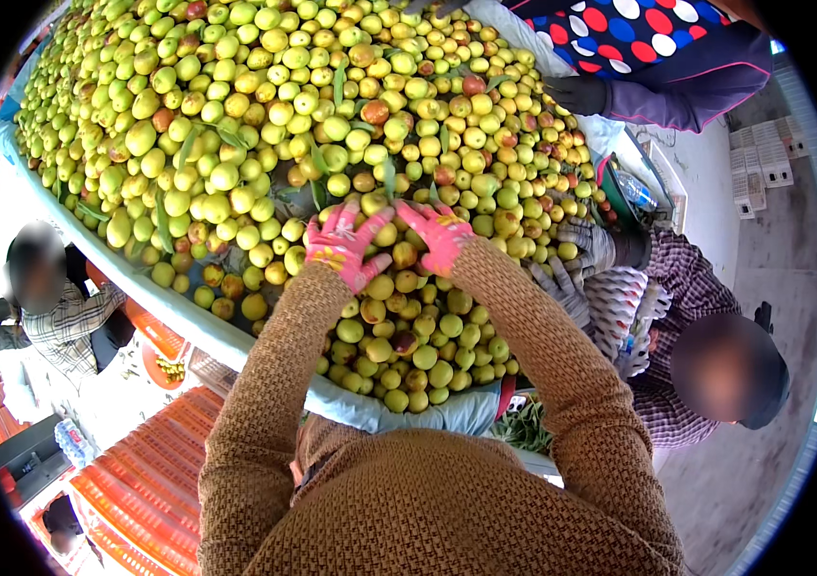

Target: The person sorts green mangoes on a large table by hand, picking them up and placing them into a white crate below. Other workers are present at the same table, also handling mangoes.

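A broad heap of green and yellow jujubes (264, 137), some blushed red-brown, covers the sorting table in front of me. My left hand (344, 245), in a pink flowered glove, rests among the fruit with its fingers spread. Close to its right, my right hand (439, 234) wears a matching glove and touches the fruit, fingers apart. Neither hand visibly grips a fruit; what lies under the palms is hidden. Narrow green leaves (339, 83) are scattered through the heap. Between my forearms, more jujubes (408, 338) reach the near end of the table.
A pale blue cloth-covered rim (128, 270) borders the heap. Co-workers' gloved hands (581, 252) touch the fruit at right; a dark-gloved hand (578, 93) is farther up. Stacked orange crates (142, 468) stand lower left. A dark green container (617, 194) is at the right edge.
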A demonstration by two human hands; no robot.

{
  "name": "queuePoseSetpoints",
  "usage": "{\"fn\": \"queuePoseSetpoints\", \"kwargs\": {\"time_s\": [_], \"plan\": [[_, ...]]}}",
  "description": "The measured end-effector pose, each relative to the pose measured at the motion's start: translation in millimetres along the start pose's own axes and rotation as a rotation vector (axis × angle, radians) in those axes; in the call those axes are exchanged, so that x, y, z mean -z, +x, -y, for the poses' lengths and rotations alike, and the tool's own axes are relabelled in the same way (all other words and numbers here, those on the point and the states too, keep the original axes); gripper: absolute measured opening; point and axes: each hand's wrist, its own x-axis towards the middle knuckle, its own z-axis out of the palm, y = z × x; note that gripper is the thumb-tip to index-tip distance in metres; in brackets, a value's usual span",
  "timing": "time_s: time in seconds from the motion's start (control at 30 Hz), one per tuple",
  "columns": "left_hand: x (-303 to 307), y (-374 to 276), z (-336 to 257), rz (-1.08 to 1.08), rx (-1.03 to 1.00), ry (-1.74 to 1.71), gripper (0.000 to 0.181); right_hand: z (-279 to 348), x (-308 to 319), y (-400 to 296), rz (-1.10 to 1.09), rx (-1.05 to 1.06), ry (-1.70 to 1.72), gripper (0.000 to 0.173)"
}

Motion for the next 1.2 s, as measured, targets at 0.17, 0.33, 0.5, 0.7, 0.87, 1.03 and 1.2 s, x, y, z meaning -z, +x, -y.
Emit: {"fn": "queuePoseSetpoints", "kwargs": {"time_s": [0.17,0.33,0.5,0.7,0.87,1.03,1.2], "plan": [[-35,-36,-33,-0.267,-0.167,-0.082,0.067,-5,-60,-53,-0.125,-0.023,-0.071,0.088],[-44,-69,-50,-0.240,-0.249,0.038,0.064,16,-86,-105,-0.216,-0.041,-0.165,0.069],[-54,-100,-73,-0.294,-0.376,0.114,0.068,22,-118,-132,-0.274,-0.013,-0.033,0.056],[-46,-128,-75,-0.211,-0.444,-0.075,0.068,14,-130,-157,-0.242,0.105,0.070,0.067],[-20,-152,-19,-0.105,-0.147,0.145,0.057,7,-108,-172,-0.218,0.079,0.254,0.059],[-33,-164,-14,0.153,0.033,0.186,0.063,51,-120,-165,-0.357,0.352,0.059,0.050],[-54,-169,-39,0.157,0.015,0.057,0.068,54,-142,-156,-0.431,0.467,0.038,0.038]]}}
